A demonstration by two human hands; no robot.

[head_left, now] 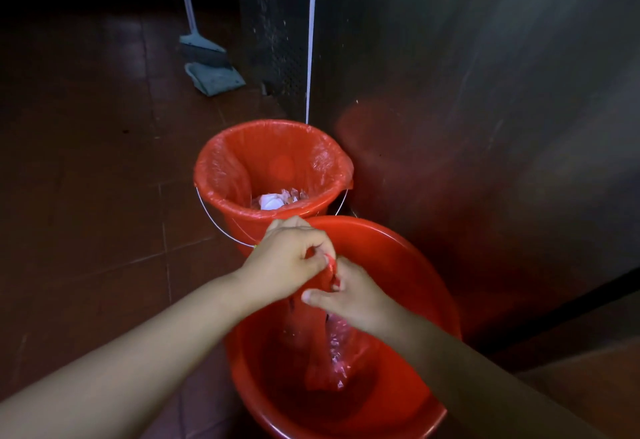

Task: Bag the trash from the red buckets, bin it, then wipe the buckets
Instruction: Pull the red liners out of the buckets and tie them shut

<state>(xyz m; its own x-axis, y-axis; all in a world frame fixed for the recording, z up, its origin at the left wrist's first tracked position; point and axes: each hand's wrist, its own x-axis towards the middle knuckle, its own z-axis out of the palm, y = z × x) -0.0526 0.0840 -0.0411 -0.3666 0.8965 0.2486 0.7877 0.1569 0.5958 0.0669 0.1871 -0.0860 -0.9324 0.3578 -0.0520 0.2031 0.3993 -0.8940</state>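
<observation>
Two red buckets stand on the floor by a steel cabinet. The near bucket (408, 258) holds a red plastic bag (332, 352) that hangs gathered above its bottom. My left hand (291, 258) pinches the bag's twisted top, and my right hand (349, 295) grips the bag's neck just below it. The far bucket (242, 227) is lined with a red bag (225, 168) folded over its rim, and white crumpled trash (273, 201) lies in its bottom.
A steel cabinet (485, 92) rises directly right of both buckets. A broom and a dustpan (211, 68) lean at the back by the cabinet's corner. Dark red floor tiles (86, 161) stretch to the left.
</observation>
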